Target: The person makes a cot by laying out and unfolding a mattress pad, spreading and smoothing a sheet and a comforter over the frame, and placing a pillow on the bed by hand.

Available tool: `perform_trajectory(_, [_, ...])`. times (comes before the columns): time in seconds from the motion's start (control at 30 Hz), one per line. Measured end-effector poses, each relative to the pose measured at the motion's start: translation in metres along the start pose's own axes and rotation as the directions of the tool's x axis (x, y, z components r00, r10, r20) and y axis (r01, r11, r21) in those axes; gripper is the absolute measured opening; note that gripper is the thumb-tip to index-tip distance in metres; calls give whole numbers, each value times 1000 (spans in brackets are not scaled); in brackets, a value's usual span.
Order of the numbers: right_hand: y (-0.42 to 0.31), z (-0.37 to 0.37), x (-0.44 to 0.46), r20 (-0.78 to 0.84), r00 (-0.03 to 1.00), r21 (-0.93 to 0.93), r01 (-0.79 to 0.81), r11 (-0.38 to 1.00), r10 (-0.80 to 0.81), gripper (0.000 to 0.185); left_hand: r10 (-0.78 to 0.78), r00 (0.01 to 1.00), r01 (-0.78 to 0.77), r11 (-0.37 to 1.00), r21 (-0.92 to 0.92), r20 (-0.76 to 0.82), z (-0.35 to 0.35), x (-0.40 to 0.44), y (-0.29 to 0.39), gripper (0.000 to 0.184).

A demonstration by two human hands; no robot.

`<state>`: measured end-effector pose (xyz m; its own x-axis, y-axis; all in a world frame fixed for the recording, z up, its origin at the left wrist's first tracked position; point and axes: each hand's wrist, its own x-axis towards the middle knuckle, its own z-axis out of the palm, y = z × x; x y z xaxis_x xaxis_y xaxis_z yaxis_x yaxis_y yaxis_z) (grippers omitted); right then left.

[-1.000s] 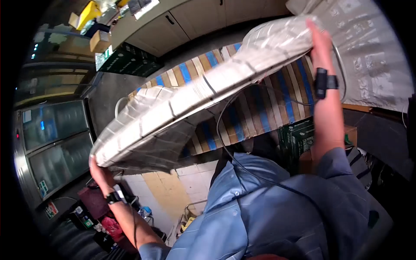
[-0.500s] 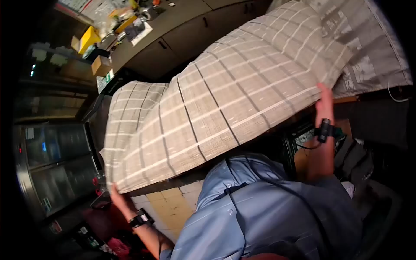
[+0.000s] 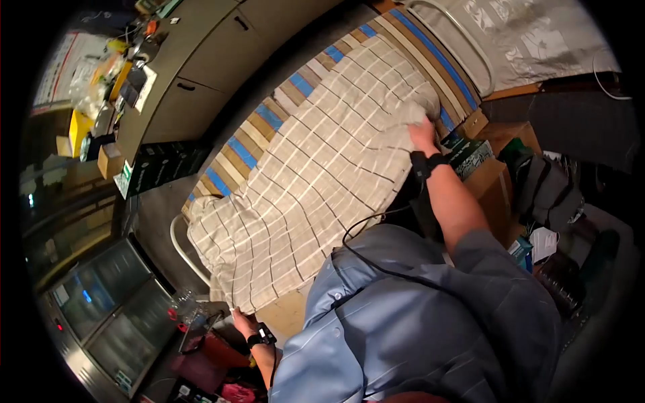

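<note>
A beige checked cloth lies spread and wrinkled over a bed with a striped surface. Brown, cream and blue stripes show along its far side and right end. My left hand pinches the cloth's near left corner. At the near right corner, my right hand grips a bunched part of the cloth, its fingers partly hidden in the folds. Each wrist carries a small black device with a cable.
Cabinets with a cluttered top stand beyond the bed. A metal bed rail curves at the left end, another at the right. Cardboard boxes and bags are at the right. A glass-door unit stands lower left.
The cloth was raised and billowing; it has come down flat on the bed, uncovering stripes at the far side and right end. My right hand moved left, my left hand right and down.
</note>
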<state>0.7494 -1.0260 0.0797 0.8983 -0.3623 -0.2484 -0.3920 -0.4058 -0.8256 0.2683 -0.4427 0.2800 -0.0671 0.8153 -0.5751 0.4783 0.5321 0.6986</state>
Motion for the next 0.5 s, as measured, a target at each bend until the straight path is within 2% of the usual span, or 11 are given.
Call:
perform_trajectory(0.03, [-11, 14, 7, 35, 999, 46, 29, 999, -31, 42, 19, 1000, -19, 1000, 10, 19, -2, 4, -2, 27])
perform_trajectory(0.1, [-82, 23, -4, 135, 968, -151, 230, 961, -210, 41, 20, 999, -21, 999, 39, 47, -23, 38, -16, 26])
perform_trajectory(0.13, [-140, 18, -26, 235, 914, -370, 399, 839, -331, 41, 22, 998, -25, 999, 47, 61, -24, 50, -16, 26])
perform_trajectory(0.17, [-149, 33, -45, 285, 859, -315, 503, 805, -425, 37, 151, 988, -155, 980, 121, 46, -6, 14, 0, 18])
perform_trajectory(0.2, [-149, 37, -59, 332, 793, -258, 597, 760, -511, 33, 117, 990, -126, 984, 127, 72, -4, 15, 2, 16])
perform_trajectory(0.3, [-29, 61, -57, 511, 810, -411, 525, 745, -288, 26, 56, 992, -69, 991, 112, 110, 5, 17, 4, 17])
perform_trajectory(0.33, [-18, 47, -63, 438, 895, -540, 339, 770, -88, 33, 59, 993, -70, 992, 110, 101, 9, 10, 4, 19])
perform_trajectory(0.4, [29, 25, -53, 319, 948, -552, 174, 816, 13, 35, 105, 989, -114, 989, 89, 107, 8, 14, -6, 20])
perform_trajectory(0.43, [76, 21, -40, 184, 979, -490, 166, 856, -85, 41, 122, 987, -140, 974, 177, 107, 6, 12, -6, 20])
perform_trajectory(0.47, [76, 3, -30, 172, 985, -341, 63, 938, -3, 48, 134, 986, -152, 962, 225, 94, 1, 15, -6, 20])
perform_trajectory(0.5, [94, -8, -18, 147, 989, -186, 39, 982, -11, 51, 146, 986, -163, 948, 273, 82, -5, 20, -7, 20])
